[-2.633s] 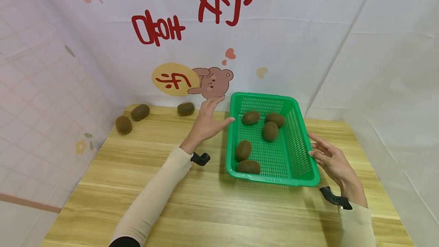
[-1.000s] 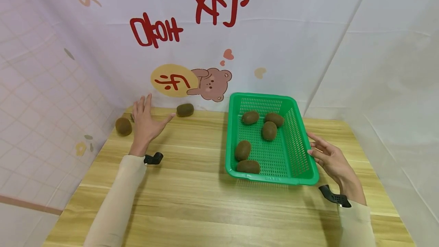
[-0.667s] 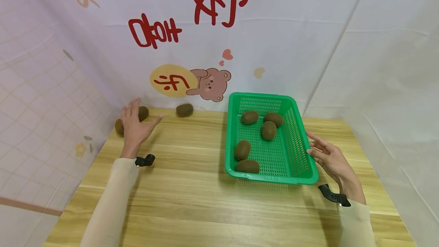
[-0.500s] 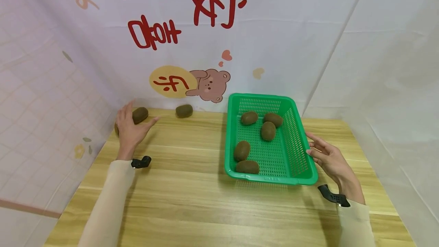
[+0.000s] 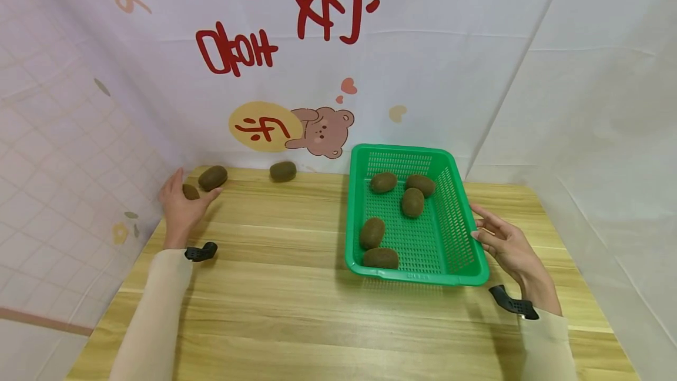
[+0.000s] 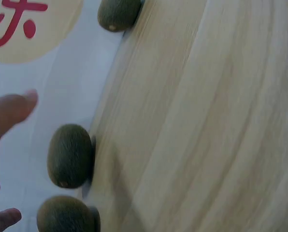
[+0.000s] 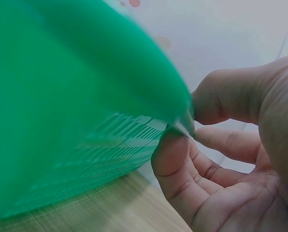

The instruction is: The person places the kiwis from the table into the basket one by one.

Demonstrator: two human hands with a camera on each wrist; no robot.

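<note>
Five kiwis lie inside the green basket; three are outside it, along the far left edge of the wooden table. The left hand is at the nearest kiwi in the far left corner, fingers and thumb loosely spread about it, touching or nearly so; no firm grasp shows (the wrist view shows only fingertips beside the fruit). A second kiwi lies just beside it, a third kiwi further along the backdrop. The right hand steadies the basket, thumb and fingers pinching its right rim. Judged progress: five of eight gathered, three outstanding. White cloth with cartoon bear encloses the table.
</note>
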